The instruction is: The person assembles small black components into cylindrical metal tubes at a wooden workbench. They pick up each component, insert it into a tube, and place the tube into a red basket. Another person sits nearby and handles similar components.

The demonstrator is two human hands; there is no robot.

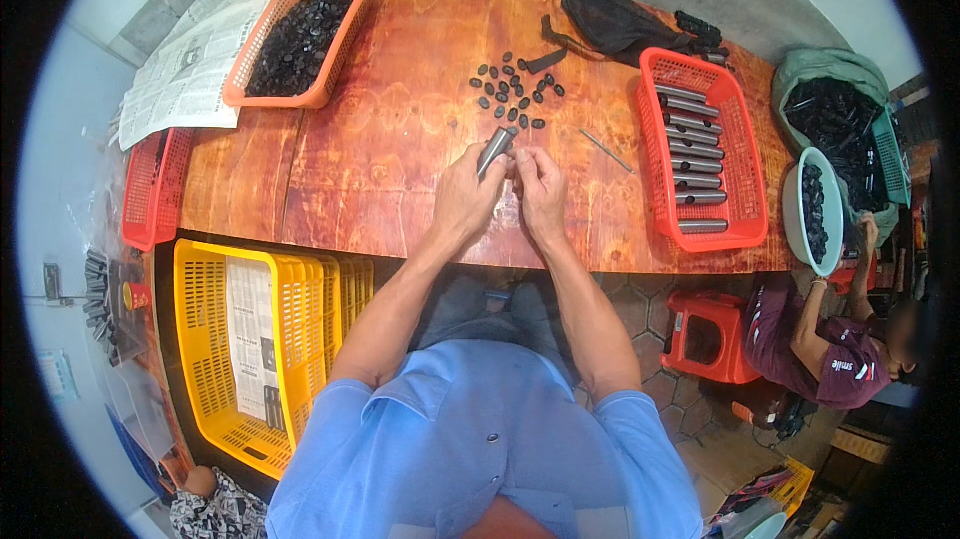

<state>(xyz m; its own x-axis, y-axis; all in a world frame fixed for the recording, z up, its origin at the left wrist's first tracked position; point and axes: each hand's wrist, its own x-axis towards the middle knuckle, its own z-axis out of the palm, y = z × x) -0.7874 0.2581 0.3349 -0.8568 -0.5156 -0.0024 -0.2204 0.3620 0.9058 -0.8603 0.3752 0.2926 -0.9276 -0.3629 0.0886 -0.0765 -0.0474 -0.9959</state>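
Observation:
Over the wooden table (400,179), my left hand (464,194) is closed around a dark grey metal tube (495,150), tilted with its upper end away from me. Beside it, my right hand (541,197) has thumb and fingers pinched together near the tube. Whatever lies between those fingertips is too small to make out. Just beyond both hands, several small black oval plugs (518,91) are scattered on the tabletop. A thin metal rod (607,152) lies to the right of my right hand.
A red basket (655,154) of similar tubes stands right; an orange basket (337,79) of black pieces sits far left. A black cloth bag (615,24) lies at the back. Yellow crates (190,339) stand below left. At right, a co-worker (815,349) reaches toward a pale bowl (793,214).

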